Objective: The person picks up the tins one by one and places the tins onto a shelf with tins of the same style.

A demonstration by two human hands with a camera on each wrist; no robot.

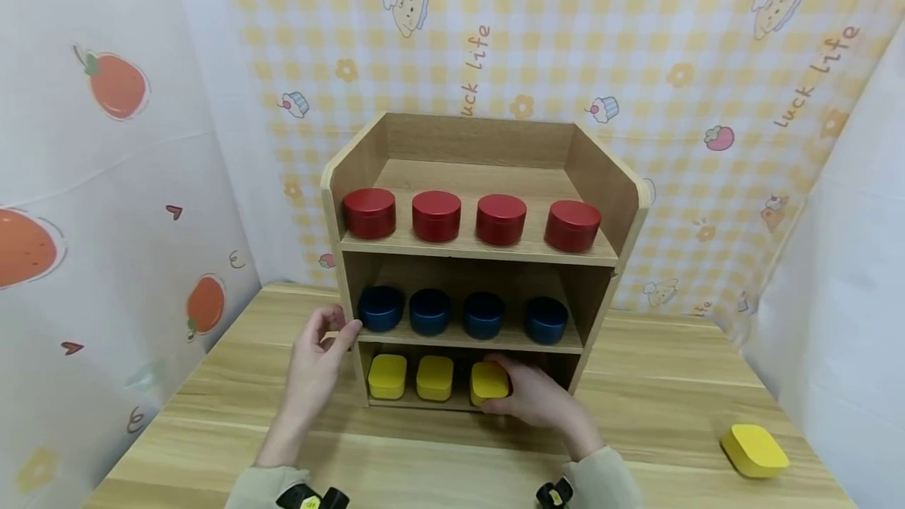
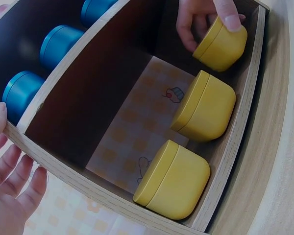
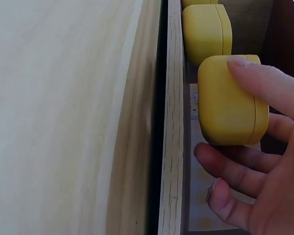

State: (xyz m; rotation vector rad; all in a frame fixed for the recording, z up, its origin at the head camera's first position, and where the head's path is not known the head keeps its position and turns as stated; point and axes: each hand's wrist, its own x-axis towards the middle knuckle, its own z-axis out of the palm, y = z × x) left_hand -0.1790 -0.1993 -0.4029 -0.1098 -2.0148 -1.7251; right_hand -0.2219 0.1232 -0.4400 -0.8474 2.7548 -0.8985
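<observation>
A three-tier wooden shelf (image 1: 481,251) stands on the table. My left hand (image 1: 321,356) holds its left side panel, thumb on the front edge and fingers along the outside, as the left wrist view shows. On the bottom tier, my right hand (image 1: 533,391) grips a square yellow tin (image 1: 489,383) with rounded corners, its thumb across one side in the right wrist view (image 3: 230,100). Two matching yellow tins (image 1: 387,377) (image 1: 434,379) sit to the left of it. Another yellow tin (image 1: 754,451) lies on the table at the right.
Several round red tins (image 1: 436,216) line the top tier, and several round blue tins (image 1: 484,315) line the middle one. Patterned cloth (image 1: 481,38) hangs behind the wooden table (image 1: 657,391), with white cloth at both sides.
</observation>
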